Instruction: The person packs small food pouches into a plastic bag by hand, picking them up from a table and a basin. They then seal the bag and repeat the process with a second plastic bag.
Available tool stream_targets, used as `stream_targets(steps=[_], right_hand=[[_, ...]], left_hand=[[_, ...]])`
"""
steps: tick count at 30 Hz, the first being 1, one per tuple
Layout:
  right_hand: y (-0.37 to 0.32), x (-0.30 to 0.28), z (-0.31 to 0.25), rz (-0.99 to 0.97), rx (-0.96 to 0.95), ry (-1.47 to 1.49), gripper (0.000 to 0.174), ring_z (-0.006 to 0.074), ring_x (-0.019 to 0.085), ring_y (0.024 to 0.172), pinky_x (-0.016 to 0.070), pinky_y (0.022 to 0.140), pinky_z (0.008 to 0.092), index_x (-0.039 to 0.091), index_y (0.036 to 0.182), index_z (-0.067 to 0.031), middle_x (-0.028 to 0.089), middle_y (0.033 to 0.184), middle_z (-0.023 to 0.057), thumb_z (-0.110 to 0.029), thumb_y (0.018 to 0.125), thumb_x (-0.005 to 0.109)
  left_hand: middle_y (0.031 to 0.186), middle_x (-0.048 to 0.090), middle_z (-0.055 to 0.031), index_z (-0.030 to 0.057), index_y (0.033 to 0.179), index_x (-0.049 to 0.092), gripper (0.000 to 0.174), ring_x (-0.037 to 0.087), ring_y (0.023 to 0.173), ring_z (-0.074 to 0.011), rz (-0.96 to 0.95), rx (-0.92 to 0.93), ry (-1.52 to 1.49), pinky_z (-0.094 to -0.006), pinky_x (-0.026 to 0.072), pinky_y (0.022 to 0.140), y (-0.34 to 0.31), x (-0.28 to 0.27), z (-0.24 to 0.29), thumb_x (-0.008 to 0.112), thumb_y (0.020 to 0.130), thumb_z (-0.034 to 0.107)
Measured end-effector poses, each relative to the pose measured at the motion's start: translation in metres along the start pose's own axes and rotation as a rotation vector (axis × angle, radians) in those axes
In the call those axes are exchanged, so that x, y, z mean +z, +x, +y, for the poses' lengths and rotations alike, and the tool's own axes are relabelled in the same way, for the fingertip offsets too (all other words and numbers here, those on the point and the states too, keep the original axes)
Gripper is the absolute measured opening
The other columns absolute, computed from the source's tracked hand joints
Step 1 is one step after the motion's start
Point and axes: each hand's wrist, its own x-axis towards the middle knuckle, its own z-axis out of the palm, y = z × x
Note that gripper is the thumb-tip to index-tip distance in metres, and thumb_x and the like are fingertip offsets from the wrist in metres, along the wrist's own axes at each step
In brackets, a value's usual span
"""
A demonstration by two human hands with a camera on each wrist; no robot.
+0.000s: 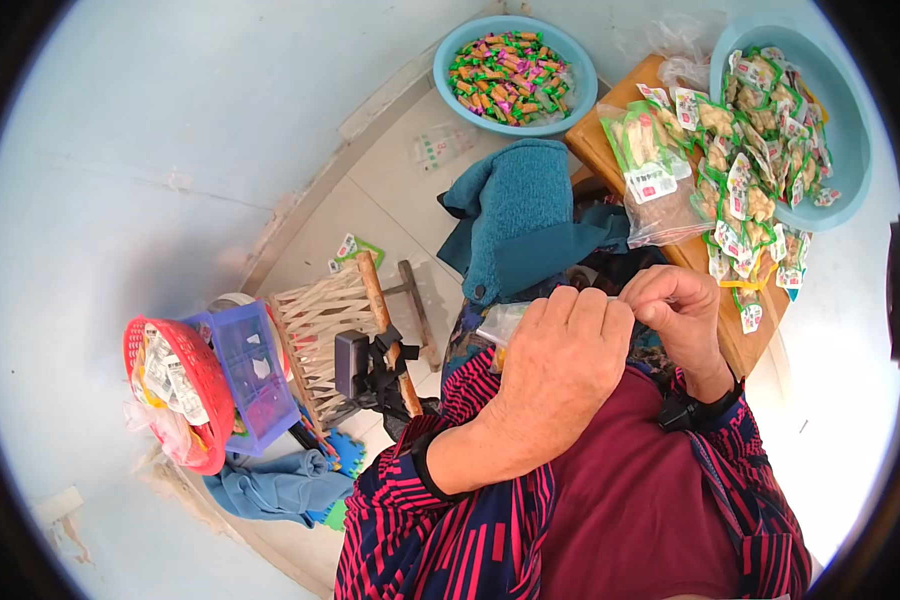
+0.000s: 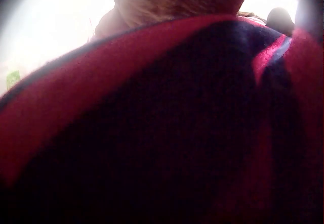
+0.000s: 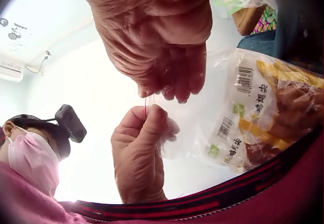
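Both hands meet over the lap in the head view. The left hand (image 1: 570,350) grips the gathered end of a clear bag (image 1: 500,323). Thumb and forefinger of the right hand (image 1: 678,308) pinch close beside it. In the right wrist view a thin red strand (image 3: 146,107) runs between the fingertips of the right hand (image 3: 157,37) above and the left hand (image 3: 139,155) below. Brown food packs with yellow bands (image 3: 291,107) lie inside the bag. Sleeve cloth (image 2: 126,133) covers most of the left wrist view, with skin (image 2: 177,1) at the top.
A wooden stool (image 1: 750,345) at the right bears several food packs and a blue basin (image 1: 850,160). Wrapped pieces fill another basin (image 1: 450,100) behind. A teal garment (image 1: 520,220) lies ahead; a woven seat (image 1: 320,340) and red basket (image 1: 215,425) stand left.
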Motion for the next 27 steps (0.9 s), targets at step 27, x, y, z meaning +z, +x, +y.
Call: stream_targets(steps=[27], right_hand=[[-0.0033,-0.0023,0.0007,-0.009,-0.053,0.156,0.015,0.0209,0.068,0.086,0.0577,0.078,0.0335,0.063,0.098,0.0013,0.069,0.09,0.0142,0.004,0.087,0.073]], left_hand=[[0.08,0.05,-0.0079,0.0044,0.089,0.062,0.013,0.054,0.075,-0.0245,-0.042,0.0,-0.031,-0.0381,0.0437,0.065,0.0011,0.004,0.0039,0.07,0.08,0.009]])
